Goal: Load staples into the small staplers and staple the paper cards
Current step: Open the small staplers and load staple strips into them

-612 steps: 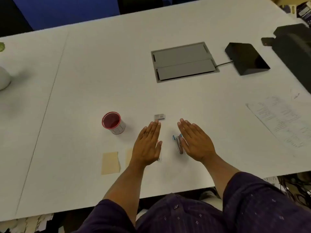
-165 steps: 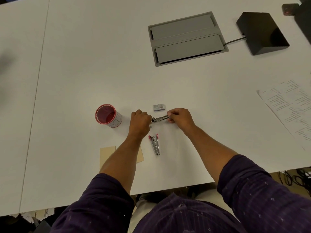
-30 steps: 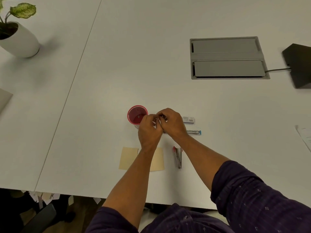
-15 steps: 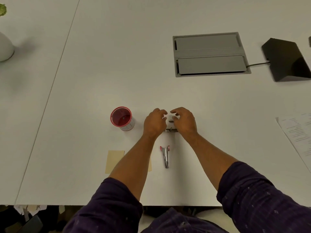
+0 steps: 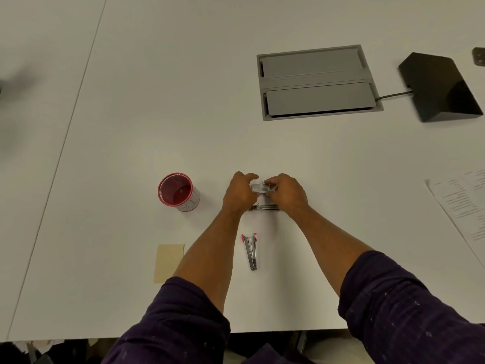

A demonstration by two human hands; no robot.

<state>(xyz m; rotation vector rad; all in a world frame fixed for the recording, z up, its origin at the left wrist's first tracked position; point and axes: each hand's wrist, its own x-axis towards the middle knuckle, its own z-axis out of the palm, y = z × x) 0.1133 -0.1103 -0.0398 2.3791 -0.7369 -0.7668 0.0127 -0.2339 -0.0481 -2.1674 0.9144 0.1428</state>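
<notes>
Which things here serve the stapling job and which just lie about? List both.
For the job: staple box held between left hand and right hand; opened stapler beneath them; red-tipped stapler; paper card.

Lying about: red cup, black device, printed sheet, grey hatch.

A white table (image 5: 162, 74) with a seam at left — a grey hatch (image 5: 317, 82) set in it.

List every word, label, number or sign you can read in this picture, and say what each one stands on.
None can be read.
Printed sheet at the table's right edge: lines of text, too small and blurred.
Red cup: dark marks on its white side, not legible.
Small box between the left hand and right hand: any label is blurred.
Red-tipped stapler and tan card: no text shows.
</notes>
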